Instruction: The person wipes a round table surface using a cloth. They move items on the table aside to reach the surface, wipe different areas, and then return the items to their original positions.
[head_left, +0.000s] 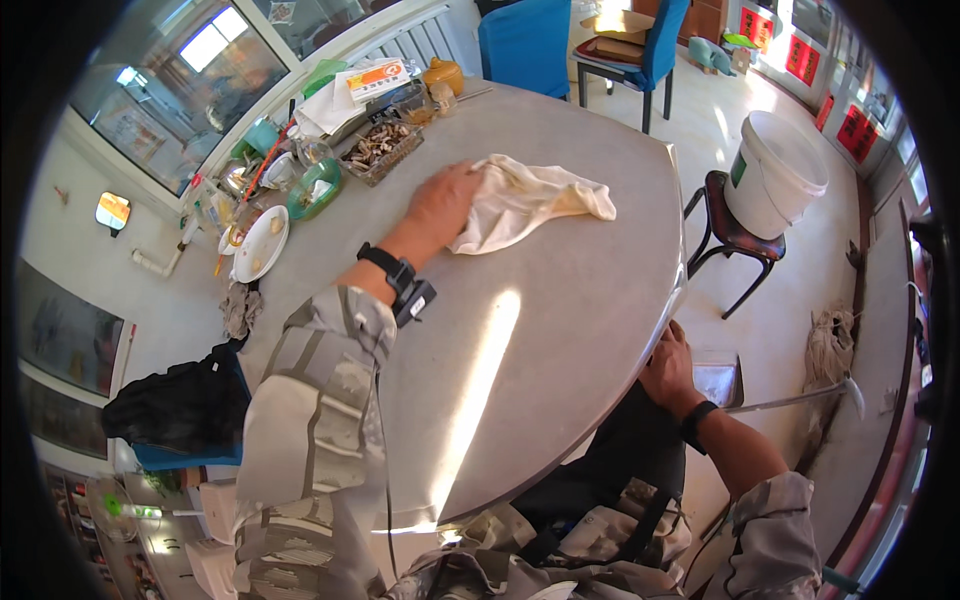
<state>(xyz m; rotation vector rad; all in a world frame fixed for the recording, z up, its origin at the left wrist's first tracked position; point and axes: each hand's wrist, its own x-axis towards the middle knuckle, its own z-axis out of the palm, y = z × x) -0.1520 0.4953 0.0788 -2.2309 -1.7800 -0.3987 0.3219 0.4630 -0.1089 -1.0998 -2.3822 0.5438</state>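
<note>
A crumpled cream-white cloth (517, 206) lies on the round grey tabletop (427, 345). My left hand (450, 199) presses down on the cloth's left part, fingers bent over it; the fingertips are partly lost in its folds. The rest of the cloth trails off to the right in a loose point. At the right side of the table, my right hand (670, 367) is curled against the table edge (679, 289), with its thumb side hidden by the rim. Both wrists carry black straps, the left one with a small box.
Along the window side stand a glass tray of cigarette butts (381, 150), a green dish (315, 189), a white oval plate (260, 244), papers and a yellow pot (442, 75). A white bucket (772, 176) sits on a stool (739, 225). Blue-covered chairs (525, 49) stand beyond.
</note>
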